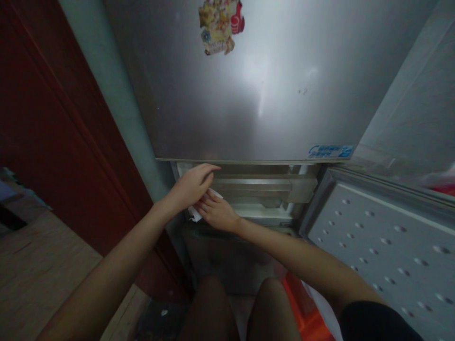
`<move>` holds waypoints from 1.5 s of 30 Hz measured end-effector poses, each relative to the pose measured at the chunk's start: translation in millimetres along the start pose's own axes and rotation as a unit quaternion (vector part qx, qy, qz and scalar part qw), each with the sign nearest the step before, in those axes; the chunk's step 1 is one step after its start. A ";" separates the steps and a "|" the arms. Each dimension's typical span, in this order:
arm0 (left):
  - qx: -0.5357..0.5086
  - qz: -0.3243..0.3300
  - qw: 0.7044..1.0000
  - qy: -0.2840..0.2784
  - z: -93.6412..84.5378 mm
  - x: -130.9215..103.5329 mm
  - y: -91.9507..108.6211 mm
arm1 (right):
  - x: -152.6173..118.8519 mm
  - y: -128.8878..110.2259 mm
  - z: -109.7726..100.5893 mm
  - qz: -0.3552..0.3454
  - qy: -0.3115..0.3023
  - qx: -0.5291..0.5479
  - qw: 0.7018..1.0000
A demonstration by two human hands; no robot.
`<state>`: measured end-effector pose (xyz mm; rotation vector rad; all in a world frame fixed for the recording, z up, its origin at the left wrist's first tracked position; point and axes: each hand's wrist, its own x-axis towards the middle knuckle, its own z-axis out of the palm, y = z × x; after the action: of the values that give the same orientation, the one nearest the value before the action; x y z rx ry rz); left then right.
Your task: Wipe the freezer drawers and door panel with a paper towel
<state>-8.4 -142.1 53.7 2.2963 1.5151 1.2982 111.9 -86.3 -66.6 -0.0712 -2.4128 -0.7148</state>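
In front of me is a fridge's lower compartment with a pale drawer inside. My right hand lies over a crumpled white cloth or tissue at the compartment's left side, its fingers pressed together on it. Parts of the white piece stick out past the fingertips and below them. Just above, my left hand is at the left edge of the opening, fingers stretched to the right and thumb apart. The two hands touch or nearly touch. What lies beneath the left palm is hidden.
The upper silver door is closed and carries a colourful magnet. The lower door stands open at the right. A dark red door frame is at the left. An orange-red object is by my knees.
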 end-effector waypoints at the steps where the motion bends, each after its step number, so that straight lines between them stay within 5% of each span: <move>1: 0.001 -0.019 0.999 -0.044 3.7 10.2 1.6 | 0.1 0.2 0.6 0.000 -0.006 0.005 1.000; 5: 0.002 -0.062 0.985 -0.164 8.9 32.0 -3.2 | 0.1 1.8 -0.5 -0.001 -0.023 0.012 1.000; 8: -0.024 -0.065 0.979 -0.190 2.5 36.1 -6.2 | 4.6 3.5 -2.2 -0.007 -0.023 -0.002 1.000; 18: -0.041 -0.082 0.979 -0.183 2.4 35.4 -5.0 | -3.2 3.6 16.7 -0.045 -0.032 -0.009 0.998; 23: -0.105 -0.105 0.974 -0.169 2.4 35.0 -8.3 | -2.5 8.1 9.5 -0.045 -0.036 -0.009 0.998; 30: -0.073 -0.093 0.976 -0.182 1.1 36.4 -8.7 | 2.5 10.3 5.2 -0.015 -0.018 -0.008 1.000; 38: -0.080 -0.094 0.977 -0.174 2.5 37.3 -8.4 | -9.3 7.9 11.2 -0.056 -0.056 -0.022 0.997; 45: 0.015 -0.048 0.978 -0.201 1.6 40.0 -10.7 | 5.0 9.5 0.0 -0.009 -0.020 -0.024 0.999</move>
<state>-9.3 -104.5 71.0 2.2897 1.4846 0.7301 109.8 -78.8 -59.2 -0.0834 -2.4373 -0.7880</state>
